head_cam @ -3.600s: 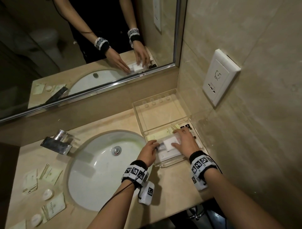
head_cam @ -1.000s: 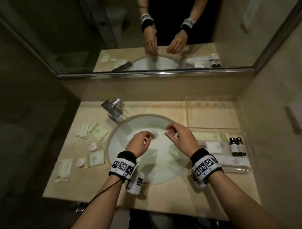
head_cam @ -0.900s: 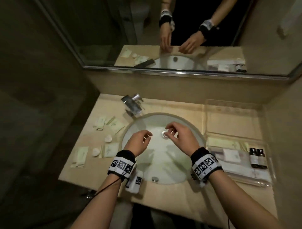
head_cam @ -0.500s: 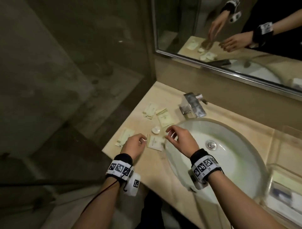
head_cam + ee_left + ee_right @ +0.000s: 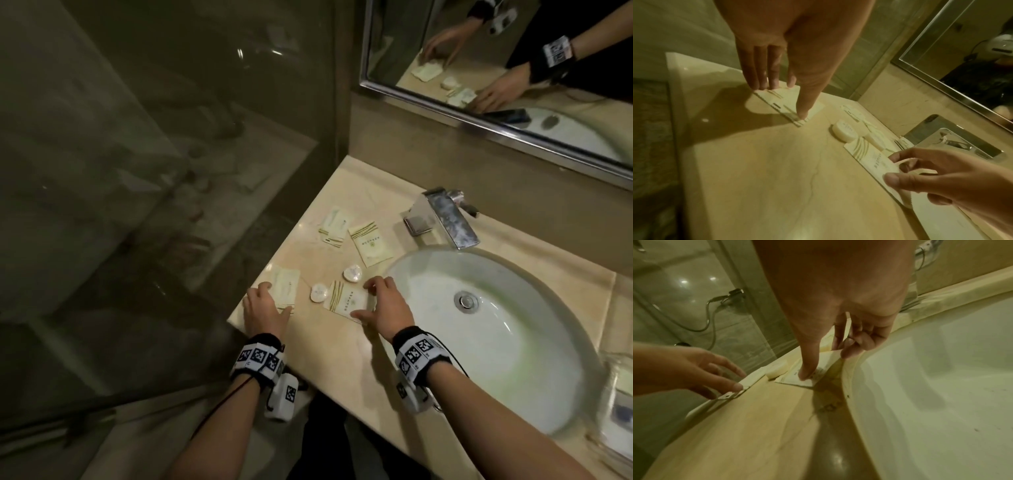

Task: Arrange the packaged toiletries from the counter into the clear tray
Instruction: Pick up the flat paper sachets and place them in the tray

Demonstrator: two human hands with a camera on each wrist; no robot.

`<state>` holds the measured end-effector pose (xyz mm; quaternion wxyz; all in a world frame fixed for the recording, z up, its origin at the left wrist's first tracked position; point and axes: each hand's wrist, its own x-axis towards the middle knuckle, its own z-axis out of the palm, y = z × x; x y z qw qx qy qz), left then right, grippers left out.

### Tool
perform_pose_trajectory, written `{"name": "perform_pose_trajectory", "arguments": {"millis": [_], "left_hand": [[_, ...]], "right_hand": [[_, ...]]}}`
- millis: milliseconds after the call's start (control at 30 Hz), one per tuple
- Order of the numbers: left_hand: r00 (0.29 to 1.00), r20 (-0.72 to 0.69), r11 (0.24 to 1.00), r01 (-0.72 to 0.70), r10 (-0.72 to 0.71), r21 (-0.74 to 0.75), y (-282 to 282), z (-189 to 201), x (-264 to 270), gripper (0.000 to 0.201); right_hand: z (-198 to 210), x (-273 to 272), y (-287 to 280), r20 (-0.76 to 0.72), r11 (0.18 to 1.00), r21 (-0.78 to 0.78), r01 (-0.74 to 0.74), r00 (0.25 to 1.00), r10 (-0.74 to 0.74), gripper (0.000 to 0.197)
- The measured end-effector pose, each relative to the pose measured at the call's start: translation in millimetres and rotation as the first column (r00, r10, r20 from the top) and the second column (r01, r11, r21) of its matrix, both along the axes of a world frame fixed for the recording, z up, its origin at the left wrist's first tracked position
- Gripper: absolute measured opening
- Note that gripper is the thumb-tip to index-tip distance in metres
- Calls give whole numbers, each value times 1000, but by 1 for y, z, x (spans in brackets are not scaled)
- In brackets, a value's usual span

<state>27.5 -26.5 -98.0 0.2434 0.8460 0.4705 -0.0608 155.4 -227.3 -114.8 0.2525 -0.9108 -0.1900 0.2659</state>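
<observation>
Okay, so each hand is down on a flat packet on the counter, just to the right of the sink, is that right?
Not the right: the packets lie to the left of the sink. The head view shows the left hand on the pale packet and the right hand on the striped packet, both on the counter.

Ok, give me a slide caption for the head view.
Beside the sink, the left hand presses a flat sachet while the right hand pinches a striped packet on the counter.

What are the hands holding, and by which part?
Right hand pinches the striped packet by its sink-side end. Left hand only presses flat on the edge packet.
</observation>
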Motion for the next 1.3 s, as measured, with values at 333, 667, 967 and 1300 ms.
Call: {"name": "perform_pose_trajectory", "arguments": {"millis": [333, 667, 967, 1300], "left_hand": [[924, 161, 908, -287, 346, -305, 4, 0, 7, 65], [896, 392, 960, -112, 210, -258, -48, 67, 43, 31], [815, 574, 948, 237, -77, -210, -190, 126, 118, 37], [773, 562, 823, 504, -294, -263, -356, 107, 140, 25]], "right_hand": [[7, 9, -22, -200, 995, 72, 69, 978, -53, 30], [57, 28, -98, -185, 923, 312, 227, 967, -175, 28], [113, 35, -269, -260, 658, 535, 530, 844, -469, 23], [76, 10, -463, -266, 368, 413, 833, 497, -826, 30]]}}
